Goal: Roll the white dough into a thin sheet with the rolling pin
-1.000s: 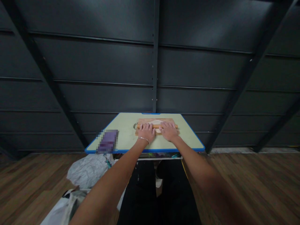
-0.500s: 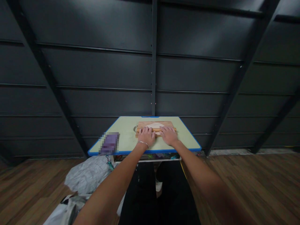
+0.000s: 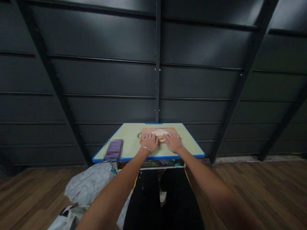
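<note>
A wooden rolling pin (image 3: 161,137) lies crosswise over a flat sheet of pale dough (image 3: 160,131) on a wooden cutting board (image 3: 148,130). My left hand (image 3: 149,142), with a thin bracelet at the wrist, grips the pin's left part, fingers curled over the top. Toward the pin's right end, my right hand (image 3: 172,142) is closed over it in the same way. Most of the visible dough lies beyond the pin; the hands and pin cover part of it. A metal ring handle (image 3: 139,135) sticks out at the board's left side.
The board rests on a small pale-yellow table (image 3: 130,150) with a blue edge. A purple pixelated item (image 3: 114,149) lies at its left. Below the tabletop is a shelf (image 3: 163,163) holding assorted things. White crumpled cloth (image 3: 88,183) sits at lower left. A dark panelled wall (image 3: 110,76) stands behind.
The rolling pin, under both hands, has shifted slightly toward me over the dough. The camera view has tilted up a little, so the table appears lower.
</note>
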Demonstrator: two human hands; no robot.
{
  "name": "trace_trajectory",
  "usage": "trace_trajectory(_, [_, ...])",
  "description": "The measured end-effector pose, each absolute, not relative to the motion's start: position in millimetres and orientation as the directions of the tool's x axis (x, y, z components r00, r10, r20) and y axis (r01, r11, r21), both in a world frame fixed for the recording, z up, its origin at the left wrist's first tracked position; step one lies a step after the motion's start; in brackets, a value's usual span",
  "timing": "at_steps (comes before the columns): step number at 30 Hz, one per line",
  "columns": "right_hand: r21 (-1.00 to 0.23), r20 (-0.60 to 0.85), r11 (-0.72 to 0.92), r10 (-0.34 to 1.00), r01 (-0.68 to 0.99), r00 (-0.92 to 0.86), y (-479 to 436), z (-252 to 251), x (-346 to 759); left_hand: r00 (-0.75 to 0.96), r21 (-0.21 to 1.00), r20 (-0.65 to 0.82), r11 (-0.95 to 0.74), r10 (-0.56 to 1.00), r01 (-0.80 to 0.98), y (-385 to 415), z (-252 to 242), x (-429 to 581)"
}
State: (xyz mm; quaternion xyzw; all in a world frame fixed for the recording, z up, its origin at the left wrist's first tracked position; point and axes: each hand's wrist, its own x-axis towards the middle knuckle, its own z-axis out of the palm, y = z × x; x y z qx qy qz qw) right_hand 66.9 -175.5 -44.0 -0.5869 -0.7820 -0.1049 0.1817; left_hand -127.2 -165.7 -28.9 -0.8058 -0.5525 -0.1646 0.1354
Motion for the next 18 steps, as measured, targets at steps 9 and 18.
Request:
trace_trajectory(9, [-0.093, 0.43, 0.306, 0.871, 0.948, -0.239, -181.7, -50.8, 67.5, 0.337, -0.034, 0.452, -0.362, 0.826, 0.932, -174.2, -33.5, -126.3])
trace_trajectory(18, [-0.089, 0.411, 0.268, 0.887, 0.959, -0.21, -186.1, -48.0, 64.5, 0.357, -0.048, 0.4, -0.37, 0.844, 0.928, -180.1, -31.6, -129.4])
